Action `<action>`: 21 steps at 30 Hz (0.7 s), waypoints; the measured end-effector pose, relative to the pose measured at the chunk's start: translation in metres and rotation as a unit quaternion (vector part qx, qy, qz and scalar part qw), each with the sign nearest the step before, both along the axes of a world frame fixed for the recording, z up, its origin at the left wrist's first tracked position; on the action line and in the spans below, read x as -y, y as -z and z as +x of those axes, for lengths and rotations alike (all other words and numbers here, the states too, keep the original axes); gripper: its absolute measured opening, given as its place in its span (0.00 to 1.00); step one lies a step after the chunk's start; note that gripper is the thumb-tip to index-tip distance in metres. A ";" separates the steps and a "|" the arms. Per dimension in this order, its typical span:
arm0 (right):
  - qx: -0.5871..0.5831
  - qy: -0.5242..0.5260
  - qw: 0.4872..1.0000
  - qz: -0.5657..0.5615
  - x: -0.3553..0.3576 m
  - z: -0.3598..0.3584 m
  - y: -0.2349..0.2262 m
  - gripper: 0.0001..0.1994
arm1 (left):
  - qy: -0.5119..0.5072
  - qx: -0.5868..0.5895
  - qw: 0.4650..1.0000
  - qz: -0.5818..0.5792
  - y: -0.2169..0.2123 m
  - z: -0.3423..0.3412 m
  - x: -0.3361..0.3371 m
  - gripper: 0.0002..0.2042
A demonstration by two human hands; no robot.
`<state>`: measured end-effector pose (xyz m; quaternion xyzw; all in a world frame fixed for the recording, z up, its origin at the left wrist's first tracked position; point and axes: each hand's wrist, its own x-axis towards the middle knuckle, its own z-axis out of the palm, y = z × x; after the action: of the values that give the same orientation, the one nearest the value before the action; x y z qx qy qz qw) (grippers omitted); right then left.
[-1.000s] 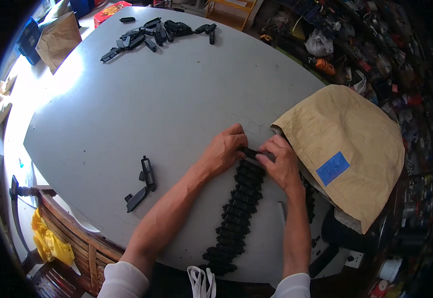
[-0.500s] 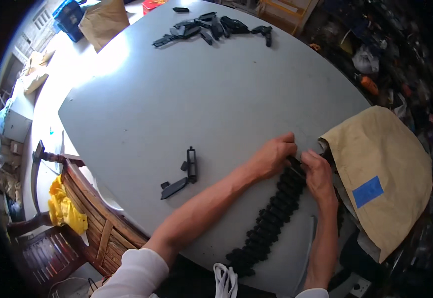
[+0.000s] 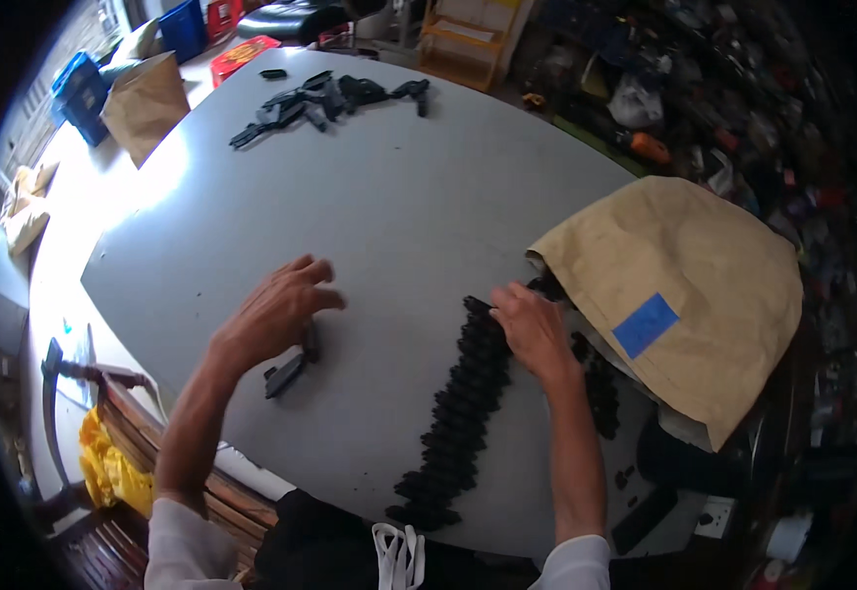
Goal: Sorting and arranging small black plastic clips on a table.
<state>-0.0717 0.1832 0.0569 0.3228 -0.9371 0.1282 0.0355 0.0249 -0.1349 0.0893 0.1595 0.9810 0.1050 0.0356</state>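
Grey table (image 3: 379,216) under black parts (image 3: 460,398)

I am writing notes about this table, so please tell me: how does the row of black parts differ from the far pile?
The row is neatly lined up; the far pile lies jumbled. The row starts beside the right hand and runs toward the near edge of the table; the far pile lies near its far edge. Both are groups of black parts.

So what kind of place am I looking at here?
Possibly a small workshop or storeroom: a long row of black plastic parts lies on a grey table, with a tan paper sack on its right side and dense clutter beyond.
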 end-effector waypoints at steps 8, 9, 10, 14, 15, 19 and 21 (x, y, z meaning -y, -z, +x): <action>0.026 0.167 0.976 -0.135 -0.046 -0.025 0.012 0.05 | 0.074 0.035 0.996 -0.026 0.011 -0.007 0.004 0.08; 0.013 0.159 0.978 -0.136 -0.048 -0.025 0.014 0.06 | 0.102 0.025 0.994 -0.041 0.009 -0.010 0.004 0.07; 0.001 0.150 0.979 -0.137 -0.049 -0.026 0.017 0.07 | 0.102 0.025 0.994 -0.040 0.010 -0.014 0.006 0.07; -0.052 0.114 0.986 -0.114 -0.031 -0.024 0.024 0.10 | 0.005 0.057 0.980 0.189 0.017 -0.038 0.002 0.06; -0.060 0.124 0.987 -0.088 -0.021 -0.023 0.023 0.09 | -0.059 0.077 0.944 0.315 0.015 -0.044 -0.004 0.06; -0.096 0.126 0.987 -0.001 -0.025 -0.032 0.032 0.03 | -0.042 0.153 0.756 0.635 0.036 -0.078 -0.058 0.09; -0.081 0.117 0.990 -0.004 -0.017 -0.026 0.021 0.04 | -0.040 0.201 0.736 0.645 0.048 -0.094 -0.077 0.11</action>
<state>-0.0981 0.2005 0.0362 0.2202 -0.9619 0.1005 0.1275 -0.0693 -0.0579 0.0411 0.0798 0.6533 0.7438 0.1161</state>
